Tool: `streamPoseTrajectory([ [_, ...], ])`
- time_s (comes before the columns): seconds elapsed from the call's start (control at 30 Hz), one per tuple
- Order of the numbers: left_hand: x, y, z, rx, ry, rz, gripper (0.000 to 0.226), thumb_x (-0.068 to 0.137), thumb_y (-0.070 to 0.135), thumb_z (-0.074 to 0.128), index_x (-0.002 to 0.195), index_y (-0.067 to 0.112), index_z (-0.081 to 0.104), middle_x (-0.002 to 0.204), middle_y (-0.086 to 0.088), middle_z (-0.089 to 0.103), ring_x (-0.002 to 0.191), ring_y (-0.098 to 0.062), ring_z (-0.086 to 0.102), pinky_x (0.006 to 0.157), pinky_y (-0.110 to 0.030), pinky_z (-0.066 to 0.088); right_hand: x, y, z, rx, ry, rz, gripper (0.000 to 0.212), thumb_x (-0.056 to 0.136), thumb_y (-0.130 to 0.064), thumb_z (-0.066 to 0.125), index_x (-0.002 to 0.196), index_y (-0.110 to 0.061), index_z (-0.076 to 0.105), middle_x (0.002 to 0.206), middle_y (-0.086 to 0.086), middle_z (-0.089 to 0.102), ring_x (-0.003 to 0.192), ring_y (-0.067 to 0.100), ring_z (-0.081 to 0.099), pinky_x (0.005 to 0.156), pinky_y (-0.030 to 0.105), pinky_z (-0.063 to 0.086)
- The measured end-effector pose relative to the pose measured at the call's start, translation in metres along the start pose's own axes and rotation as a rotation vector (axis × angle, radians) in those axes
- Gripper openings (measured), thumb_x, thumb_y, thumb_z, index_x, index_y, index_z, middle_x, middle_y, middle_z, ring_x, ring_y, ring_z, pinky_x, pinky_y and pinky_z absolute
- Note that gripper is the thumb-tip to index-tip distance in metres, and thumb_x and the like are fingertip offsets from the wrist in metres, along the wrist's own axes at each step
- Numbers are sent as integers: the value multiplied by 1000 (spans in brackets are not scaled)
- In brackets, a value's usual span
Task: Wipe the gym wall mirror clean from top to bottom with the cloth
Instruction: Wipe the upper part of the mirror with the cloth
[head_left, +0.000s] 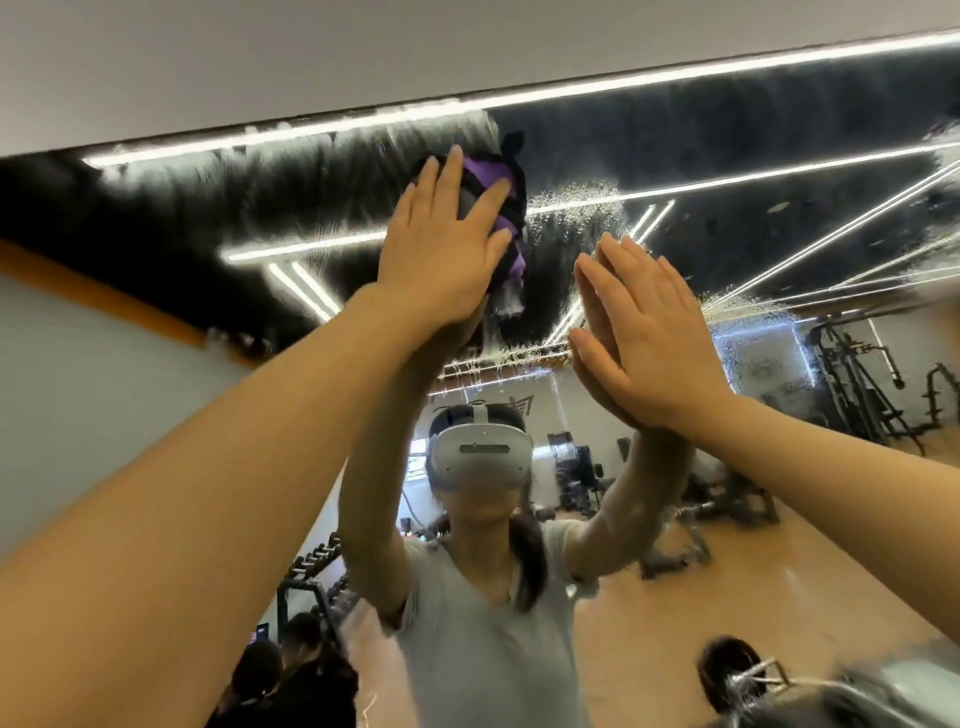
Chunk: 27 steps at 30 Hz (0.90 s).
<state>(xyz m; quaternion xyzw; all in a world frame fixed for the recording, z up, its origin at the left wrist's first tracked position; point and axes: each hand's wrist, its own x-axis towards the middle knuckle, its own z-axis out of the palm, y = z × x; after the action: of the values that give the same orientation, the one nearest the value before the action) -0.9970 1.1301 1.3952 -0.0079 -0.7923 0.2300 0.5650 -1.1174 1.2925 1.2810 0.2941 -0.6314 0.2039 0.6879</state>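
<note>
Most of the purple-and-black striped cloth (506, 218) is hidden behind the left hand (441, 260), so its full shape cannot be made out. One cloth, two hands and one large wet-streaked wall mirror (727, 171) show. The left hand presses the cloth flat against the mirror just below its top edge, fingers straight and spread. Right of the cloth, the right hand (649, 338) lies open-palmed on the glass, holding nothing.

Both forearms (208, 493) are seen bare, with no sleeves, watch or rings visible on the left hand (441, 249) or right hand (644, 332); in the mirror reflection a pale grey short-sleeved T-shirt (467, 649) is worn; a white headset (480, 452) with a white top strap is worn; dark hair is tied back.
</note>
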Motion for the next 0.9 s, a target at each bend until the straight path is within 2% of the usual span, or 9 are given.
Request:
streamPoseTrajectory([
  [0.13,6,3,-2,-26,0,-22,60,105,55,21,159,31,14,167,-11,-7,153,-30,-7,123,-43,-1,0,1,-1,-5,-2,1,68,100,-53,33,156,-14,32,163,10,26,152,25,18,124,39,4],
  [0.3,-43,6,16,9,30,117,64,102,60,26,158,33,17,167,-11,-2,154,-30,-2,122,-40,-1,0,0,-2,-4,3,5,68,100,-53,33,156,-14,32,163,10,26,152,25,18,123,37,4],
  [0.47,-59,0,20,38,41,183,75,92,64,9,157,32,25,167,-12,7,153,-31,6,122,-41,4,0,-2,-2,-4,7,1,67,100,-52,33,155,-14,33,163,10,28,152,26,20,123,41,8],
  [0.6,-23,-9,9,18,38,98,60,103,57,24,158,32,21,167,-11,0,154,-31,-1,123,-42,1,-1,-1,-1,-4,3,3,68,100,-53,31,156,-14,32,163,10,27,152,25,20,124,43,10],
  [0.73,8,-7,2,11,10,26,56,105,54,21,159,39,12,167,-11,-8,153,-34,-10,123,-45,-3,0,1,0,-15,-2,-2,68,100,-53,30,156,-14,32,163,9,27,152,24,18,125,40,7],
  [0.9,-14,-3,5,1,12,119,53,105,53,23,156,44,14,167,-8,-8,153,-34,-10,123,-46,-2,-1,-2,-2,-10,-2,0,68,100,-53,30,156,-14,33,163,9,26,152,25,19,124,41,9],
])
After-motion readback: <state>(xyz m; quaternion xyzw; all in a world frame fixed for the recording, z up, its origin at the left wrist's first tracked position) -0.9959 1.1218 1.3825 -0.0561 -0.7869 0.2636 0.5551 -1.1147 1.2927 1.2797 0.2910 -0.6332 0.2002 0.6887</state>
